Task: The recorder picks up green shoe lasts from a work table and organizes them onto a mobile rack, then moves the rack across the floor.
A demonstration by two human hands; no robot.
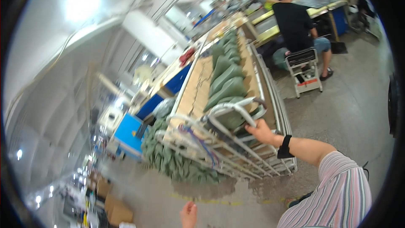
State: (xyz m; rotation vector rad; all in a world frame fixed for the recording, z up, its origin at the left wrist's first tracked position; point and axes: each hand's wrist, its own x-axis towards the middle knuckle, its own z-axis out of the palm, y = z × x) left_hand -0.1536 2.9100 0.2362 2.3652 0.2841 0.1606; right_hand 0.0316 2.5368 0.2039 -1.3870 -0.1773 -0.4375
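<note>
A white metal-framed rack cart [181,120] with wooden boards stands in front of me. My right hand [261,131] is wrapped round the curved white tube handle [239,110] at the cart's near end; a black band circles that wrist. On the top board lies a long row of dark green, curved, padded-looking pieces [228,80], overlapping one another. My left hand [189,214] is low in the picture, apart from the cart, its fingers loosely curled with nothing visible in them. Purple and blue strips [198,139] are tied to the cart's near frame.
A heap of green pieces [173,160] lies left of the cart, close to its base. Beyond it stands a blue-topped table [130,133]. At the right, a person in black [293,25] sits on a stool [303,69] at a long workbench [265,36]. Cardboard boxes [118,209] stand lower left.
</note>
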